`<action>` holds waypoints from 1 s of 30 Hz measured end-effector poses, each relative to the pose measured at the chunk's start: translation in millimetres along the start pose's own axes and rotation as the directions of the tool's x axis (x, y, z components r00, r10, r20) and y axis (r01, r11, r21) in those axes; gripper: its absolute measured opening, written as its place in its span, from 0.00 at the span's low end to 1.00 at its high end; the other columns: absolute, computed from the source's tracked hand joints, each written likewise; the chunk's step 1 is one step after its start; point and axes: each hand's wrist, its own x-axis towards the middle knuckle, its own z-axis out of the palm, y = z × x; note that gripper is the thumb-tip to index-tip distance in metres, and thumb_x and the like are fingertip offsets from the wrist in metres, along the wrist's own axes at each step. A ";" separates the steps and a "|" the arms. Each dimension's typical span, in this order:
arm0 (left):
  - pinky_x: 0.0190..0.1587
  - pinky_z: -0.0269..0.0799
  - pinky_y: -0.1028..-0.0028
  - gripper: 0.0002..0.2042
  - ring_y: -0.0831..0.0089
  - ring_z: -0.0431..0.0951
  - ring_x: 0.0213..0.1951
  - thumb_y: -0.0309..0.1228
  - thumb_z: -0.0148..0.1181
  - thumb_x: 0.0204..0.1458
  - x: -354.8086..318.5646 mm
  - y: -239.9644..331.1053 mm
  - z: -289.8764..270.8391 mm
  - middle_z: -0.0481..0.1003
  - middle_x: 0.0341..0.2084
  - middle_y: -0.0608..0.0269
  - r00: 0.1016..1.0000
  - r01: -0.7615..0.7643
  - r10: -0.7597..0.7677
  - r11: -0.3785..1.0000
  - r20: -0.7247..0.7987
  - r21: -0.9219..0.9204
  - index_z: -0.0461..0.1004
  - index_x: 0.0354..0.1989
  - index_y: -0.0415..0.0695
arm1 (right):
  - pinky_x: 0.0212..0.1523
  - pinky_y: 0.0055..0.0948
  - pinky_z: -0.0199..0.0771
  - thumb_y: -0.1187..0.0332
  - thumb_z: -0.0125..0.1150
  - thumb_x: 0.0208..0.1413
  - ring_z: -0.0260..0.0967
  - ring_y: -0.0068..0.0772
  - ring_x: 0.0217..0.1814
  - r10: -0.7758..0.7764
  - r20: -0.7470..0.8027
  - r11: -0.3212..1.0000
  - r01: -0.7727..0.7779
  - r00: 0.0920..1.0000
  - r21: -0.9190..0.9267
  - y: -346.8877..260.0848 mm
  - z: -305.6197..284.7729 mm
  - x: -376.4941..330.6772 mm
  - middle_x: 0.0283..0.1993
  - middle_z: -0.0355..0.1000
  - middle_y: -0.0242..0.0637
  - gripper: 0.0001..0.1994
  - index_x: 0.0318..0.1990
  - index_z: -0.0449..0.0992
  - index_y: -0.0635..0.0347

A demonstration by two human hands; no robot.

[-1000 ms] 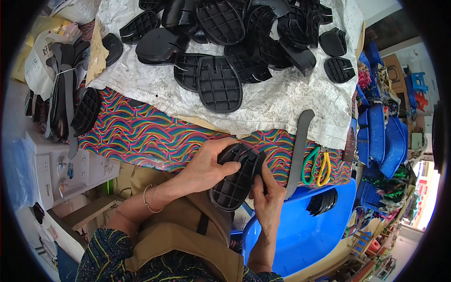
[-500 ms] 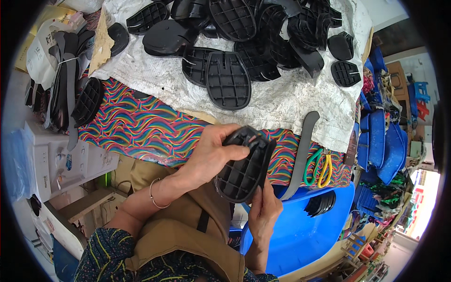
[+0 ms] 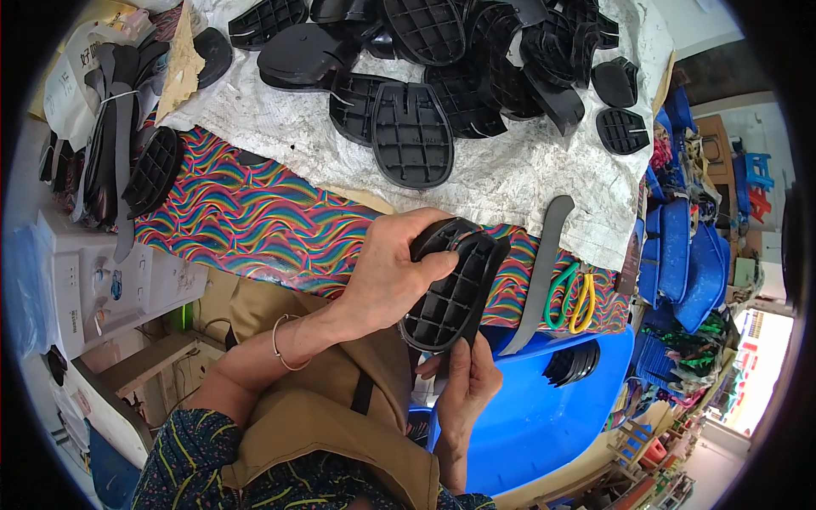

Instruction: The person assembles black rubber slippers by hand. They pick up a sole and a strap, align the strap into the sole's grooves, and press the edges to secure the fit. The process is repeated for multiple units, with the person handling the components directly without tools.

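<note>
Workbench under a wavy rainbow cloth (image 3: pixel 255 225) with white sheeting (image 3: pixel 510 183) – black sole pieces (image 3: pixel 412 136) heaped on it | I see my left hand (image 3: pixel 391 268) clamped over a black ribbed sole (image 3: pixel 450 289) held above the bench edge | right hand (image 3: pixel 467 382) pinching its lower end from below | green and yellow scissors (image 3: pixel 571 297) beside a grey strip (image 3: pixel 544 263) | blue bin (image 3: pixel 544 416) below

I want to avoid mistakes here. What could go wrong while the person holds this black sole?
The black sole is held above the table edge by the left hand and right hand; a slip might drop it into the blue tub. The scissors lie close and could be knocked off.
</note>
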 end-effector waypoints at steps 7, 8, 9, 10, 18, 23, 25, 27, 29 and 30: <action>0.40 0.72 0.79 0.15 0.81 0.76 0.36 0.21 0.62 0.47 -3.9 -3.8 10.0 0.79 0.34 0.64 0.997 -0.042 0.043 0.999 -0.059 0.014 0.76 0.45 0.32 | 0.22 0.20 0.66 0.72 0.46 0.69 0.67 0.16 0.20 -0.004 -0.018 1.000 0.004 1.000 0.012 0.4 1.3 -4.4 0.19 0.72 0.32 0.14 0.55 0.73 0.68; 0.40 0.72 0.79 0.15 0.81 0.76 0.37 0.21 0.62 0.47 -4.0 -4.3 12.2 0.79 0.34 0.64 0.997 -0.043 0.043 0.999 -0.071 -0.001 0.76 0.45 0.32 | 0.22 0.20 0.66 0.71 0.46 0.69 0.67 0.16 0.20 -0.003 -0.025 1.000 0.003 1.000 0.007 0.4 2.0 -4.4 0.19 0.72 0.32 0.14 0.55 0.73 0.67; 0.41 0.72 0.79 0.15 0.81 0.76 0.37 0.21 0.62 0.48 -3.5 -4.9 13.6 0.79 0.34 0.63 0.996 -0.045 0.044 0.999 -0.083 -0.014 0.76 0.45 0.32 | 0.22 0.19 0.65 0.71 0.46 0.69 0.66 0.16 0.20 -0.004 -0.032 1.000 0.004 0.999 0.004 0.4 3.3 -3.6 0.19 0.72 0.31 0.14 0.55 0.73 0.67; 0.40 0.72 0.79 0.15 0.81 0.76 0.37 0.21 0.62 0.48 -3.4 -6.1 14.5 0.78 0.35 0.64 0.995 -0.052 0.050 0.998 -0.090 -0.023 0.76 0.45 0.32 | 0.22 0.19 0.65 0.70 0.45 0.69 0.66 0.16 0.19 -0.005 -0.039 1.000 0.005 0.999 0.001 0.4 4.1 -3.2 0.18 0.71 0.31 0.14 0.55 0.73 0.67; 0.40 0.71 0.80 0.12 0.83 0.74 0.35 0.22 0.60 0.53 -18.9 -9.4 26.8 0.76 0.34 0.67 0.973 -0.101 0.045 0.964 -0.225 -0.247 0.74 0.46 0.34 | 0.18 0.18 0.57 0.68 0.49 0.67 0.63 0.16 0.17 0.000 -0.075 0.985 0.013 0.997 0.170 0.9 2.4 4.6 0.21 0.71 0.32 0.15 0.53 0.74 0.69; 0.47 0.70 0.77 0.17 0.79 0.73 0.46 0.23 0.57 0.59 -39.0 -4.9 21.2 0.73 0.46 0.59 0.978 -0.177 0.152 0.968 -0.146 -0.179 0.63 0.56 0.36 | 0.19 0.17 0.57 0.71 0.50 0.67 0.61 0.14 0.20 0.043 -0.069 0.966 -0.024 0.997 0.257 -17.9 -6.7 21.5 0.23 0.68 0.27 0.17 0.58 0.73 0.69; 0.57 0.65 0.73 0.23 0.75 0.67 0.57 0.20 0.57 0.58 -45.9 2.7 5.7 0.67 0.56 0.56 0.992 -0.122 0.123 0.989 0.000 -0.084 0.58 0.60 0.37 | 0.17 0.17 0.54 0.71 0.52 0.66 0.60 0.14 0.18 -0.055 -0.069 0.972 0.069 0.996 0.225 -19.5 -13.1 27.8 0.24 0.70 0.28 0.15 0.54 0.75 0.71; 0.58 0.66 0.68 0.22 0.70 0.67 0.59 0.29 0.59 0.58 -51.8 8.0 -17.6 0.67 0.55 0.53 0.977 -0.115 0.142 0.979 0.157 -0.169 0.62 0.59 0.38 | 0.16 0.16 0.53 0.73 0.53 0.65 0.59 0.12 0.17 -0.142 -0.005 0.980 0.141 0.990 0.144 -22.4 -22.5 30.3 0.25 0.72 0.28 0.14 0.54 0.76 0.70; 0.59 0.67 0.65 0.23 0.64 0.68 0.60 0.39 0.56 0.58 -53.5 11.1 -56.8 0.68 0.55 0.50 0.934 -0.087 0.146 0.978 0.326 -0.188 0.65 0.58 0.39 | 0.17 0.16 0.53 0.74 0.54 0.64 0.58 0.11 0.18 -0.148 0.052 0.989 0.147 0.988 0.034 -29.2 -39.2 37.1 0.27 0.72 0.27 0.14 0.54 0.76 0.69; 0.59 0.68 0.64 0.27 0.62 0.69 0.59 0.46 0.51 0.59 -48.0 14.8 -75.6 0.67 0.56 0.47 0.933 -0.104 0.129 0.990 0.335 -0.092 0.65 0.59 0.38 | 0.18 0.15 0.53 0.74 0.54 0.64 0.58 0.10 0.18 -0.149 0.078 0.988 0.151 0.986 -0.022 -28.8 -45.3 40.3 0.27 0.72 0.26 0.14 0.54 0.76 0.68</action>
